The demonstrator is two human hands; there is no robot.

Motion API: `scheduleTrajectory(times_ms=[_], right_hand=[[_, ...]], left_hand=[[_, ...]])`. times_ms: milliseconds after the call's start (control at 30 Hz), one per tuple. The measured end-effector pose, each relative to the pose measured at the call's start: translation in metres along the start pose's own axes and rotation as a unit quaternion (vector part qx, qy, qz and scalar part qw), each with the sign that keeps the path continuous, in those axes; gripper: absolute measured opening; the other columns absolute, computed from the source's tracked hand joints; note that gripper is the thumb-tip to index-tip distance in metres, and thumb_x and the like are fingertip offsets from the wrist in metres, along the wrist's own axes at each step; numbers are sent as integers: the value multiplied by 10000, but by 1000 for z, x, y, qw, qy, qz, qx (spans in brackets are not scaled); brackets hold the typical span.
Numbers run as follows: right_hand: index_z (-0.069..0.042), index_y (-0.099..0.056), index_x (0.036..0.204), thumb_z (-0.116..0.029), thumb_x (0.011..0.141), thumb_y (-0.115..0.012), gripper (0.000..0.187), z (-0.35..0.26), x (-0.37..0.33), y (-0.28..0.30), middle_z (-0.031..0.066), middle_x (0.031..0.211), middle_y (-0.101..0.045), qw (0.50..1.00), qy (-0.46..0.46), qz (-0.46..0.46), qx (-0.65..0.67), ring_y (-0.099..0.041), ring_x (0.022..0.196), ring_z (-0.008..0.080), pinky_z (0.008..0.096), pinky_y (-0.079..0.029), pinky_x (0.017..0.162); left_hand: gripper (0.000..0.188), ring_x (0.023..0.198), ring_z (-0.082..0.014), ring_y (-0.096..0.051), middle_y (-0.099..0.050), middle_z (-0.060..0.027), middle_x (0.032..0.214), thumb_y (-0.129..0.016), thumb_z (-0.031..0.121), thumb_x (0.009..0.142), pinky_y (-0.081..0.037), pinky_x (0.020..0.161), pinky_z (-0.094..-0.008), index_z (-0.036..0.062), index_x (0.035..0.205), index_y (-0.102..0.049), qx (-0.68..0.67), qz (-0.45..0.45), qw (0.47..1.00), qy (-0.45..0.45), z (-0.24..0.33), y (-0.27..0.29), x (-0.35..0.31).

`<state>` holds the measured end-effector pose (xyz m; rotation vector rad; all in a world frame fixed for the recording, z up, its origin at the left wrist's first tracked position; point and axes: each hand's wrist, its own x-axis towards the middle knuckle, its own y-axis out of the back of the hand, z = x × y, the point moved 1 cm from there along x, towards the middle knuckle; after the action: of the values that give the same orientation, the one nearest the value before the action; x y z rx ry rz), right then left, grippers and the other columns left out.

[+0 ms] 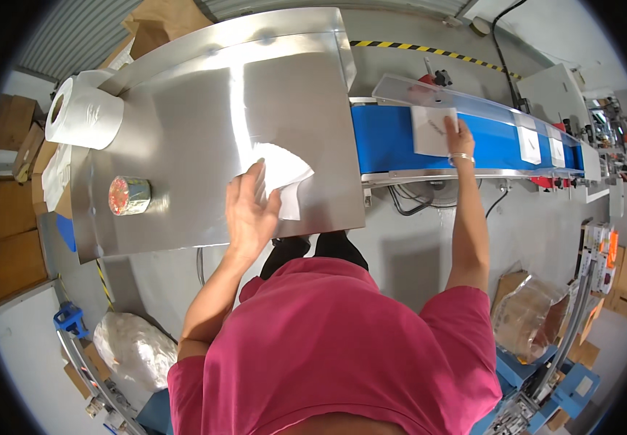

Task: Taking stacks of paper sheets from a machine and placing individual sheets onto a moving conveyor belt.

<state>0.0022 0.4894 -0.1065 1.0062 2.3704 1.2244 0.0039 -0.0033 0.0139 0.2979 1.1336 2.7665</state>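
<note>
White packet (429,132): on blue belt (382,138), upper right of frame
Right hand (460,140): grips its edge
White papers (284,170): on worktop (183,109), frame centre
Left hand (250,215): partly open, touching them

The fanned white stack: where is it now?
In the head view, the fanned white stack is at the left hand, over the right part of the steel table, left of the blue belt.

Frame centre: left hand (250,216) touching fanned white paper sheets (284,168), shiny steel counter (175,109) | upper right: right hand (460,141) holding flat white square packet (428,130), blue conveyor belt (382,141)
</note>
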Motion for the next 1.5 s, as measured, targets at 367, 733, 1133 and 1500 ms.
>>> scheduleTrajectory(times_ms=[367, 733, 1133, 1500], right_hand=[[-84, -586, 1159, -233, 809, -715, 402, -43, -48, 13, 121, 1034, -649, 954, 292, -57, 36, -627, 919, 276, 380, -518, 761], [-56, -527, 1181, -94, 742, -780, 508, -175, -151, -34, 61, 991, -620, 830, 270, -386, 298, -597, 815, 120, 261, -514, 704], [-53, -556, 1065, -79, 748, -778, 388, -194, -151, -51, 21, 977, -570, 767, 338, -439, 324, -547, 766, 72, 216, -481, 645], [-3, -518, 1122, -284, 936, -557, 339, -53, -55, -34, 136, 1041, -628, 934, 173, -295, 106, -601, 900, 254, 348, -468, 817]], left_hand=[[523, 1110, -333, -479, -473, -168, 1260, -693, 110, 760, -374, 945, -440, 200, 1258, -563, 23, 65, 998, -4, 26, -39, -22], [368, 1151, -337, -472, -429, -196, 1340, -672, 36, 790, -386, 954, -428, 213, 1112, -694, 45, 104, 992, -56, 31, -50, -27], [359, 1191, -324, -444, -425, -168, 1370, -694, 29, 776, -357, 988, -411, 228, 1074, -717, 31, 85, 994, -64, 26, -52, -23], [355, 1166, -371, -469, -425, -209, 1351, -650, 122, 849, -433, 952, -419, 160, 1201, -622, 3, 135, 990, 34, 25, -42, -19]])
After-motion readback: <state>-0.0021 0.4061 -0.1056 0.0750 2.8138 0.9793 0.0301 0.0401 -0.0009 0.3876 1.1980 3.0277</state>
